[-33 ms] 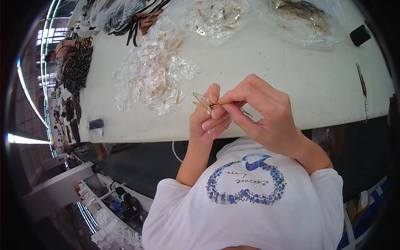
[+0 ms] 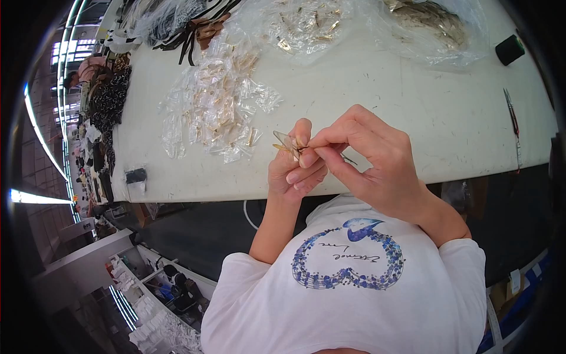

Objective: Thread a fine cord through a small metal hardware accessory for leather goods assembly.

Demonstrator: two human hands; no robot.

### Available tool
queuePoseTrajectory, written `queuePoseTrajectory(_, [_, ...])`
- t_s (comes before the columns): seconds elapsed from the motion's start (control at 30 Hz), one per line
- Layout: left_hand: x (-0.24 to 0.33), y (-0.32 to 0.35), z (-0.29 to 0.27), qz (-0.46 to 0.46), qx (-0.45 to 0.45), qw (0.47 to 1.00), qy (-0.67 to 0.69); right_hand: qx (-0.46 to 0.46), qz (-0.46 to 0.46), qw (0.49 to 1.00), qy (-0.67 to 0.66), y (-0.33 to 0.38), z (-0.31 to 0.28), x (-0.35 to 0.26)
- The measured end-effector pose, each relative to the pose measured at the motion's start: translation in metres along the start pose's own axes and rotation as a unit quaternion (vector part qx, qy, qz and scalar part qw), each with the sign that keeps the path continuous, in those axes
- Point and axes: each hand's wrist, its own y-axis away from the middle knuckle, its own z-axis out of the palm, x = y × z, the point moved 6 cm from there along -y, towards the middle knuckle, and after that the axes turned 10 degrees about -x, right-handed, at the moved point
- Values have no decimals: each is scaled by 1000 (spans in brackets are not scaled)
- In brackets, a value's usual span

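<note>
Close to the table's near edge, my left hand (image 2: 299, 162) is closed on a small gold-coloured piece with a pale, see-through flat part (image 2: 283, 140) that juts out to the left. Its exact kind I cannot make out. My right hand (image 2: 372, 154) meets it from the right, thumb and forefinger pinched on a thin dark strand (image 2: 305, 147) at the piece. A thin dark end (image 2: 349, 160) pokes out beneath the right fingers; whether it belongs to the same strand is hidden. Left of the hands lies a pile of small clear bags (image 2: 215, 103) with gold-coloured pieces inside.
Farther back are a clear bag of gold-coloured pieces (image 2: 306, 23) and a larger plastic bag (image 2: 436, 32). A black thread spool (image 2: 510, 51) and pointed tweezers (image 2: 513, 121) lie at the right. Black items (image 2: 109, 94) crowd the left edge; a dark patch (image 2: 136, 176) lies nearer.
</note>
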Motion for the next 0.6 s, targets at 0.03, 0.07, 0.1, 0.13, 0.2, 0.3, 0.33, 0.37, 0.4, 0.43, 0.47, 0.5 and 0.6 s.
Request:
queuePoseTrajectory(0.03, [0,0,0,0,0,1000,0,0,0,1000,0,0,0,0])
queuePoseTrajectory(0.07, [0,-1,1,0,-2,1000,-7,-1,2,1000,-1,0,0,0])
queuePoseTrajectory(0.1, [-1,-2,3,1,-4,1000,-14,-2,3,1000,-2,0,-1,0])
queuePoseTrajectory(0.13, [0,-2,3,1,-4,1000,-14,-3,3,1000,-2,0,0,0])
queuePoseTrajectory(0.2, [9,-1,5,6,29,990,-140,20,3,1000,-7,-2,-2,2])
queuePoseTrajectory(0.3, [23,-4,6,11,91,944,-317,15,41,999,-20,-2,-4,20])
queuePoseTrajectory(0.33, [23,-5,11,16,89,944,-317,12,38,999,-17,0,-3,25])
queuePoseTrajectory(0.37, [25,-5,11,-7,129,916,-380,2,72,993,-90,2,-1,35])
queuePoseTrajectory(0.4, [27,-6,11,-27,168,881,-441,-8,105,981,-160,1,-1,43])
queuePoseTrajectory(0.43, [29,-5,15,-16,169,880,-444,-18,100,982,-161,-1,0,41])
queuePoseTrajectory(0.47, [30,-3,18,-27,181,876,-446,-30,138,966,-215,-1,4,42])
queuePoseTrajectory(0.5, [31,-1,21,-37,193,872,-449,-44,176,947,-266,-1,8,42])
queuePoseTrajectory(0.6, [34,8,26,-19,205,852,-482,-60,219,889,-397,-4,10,38])
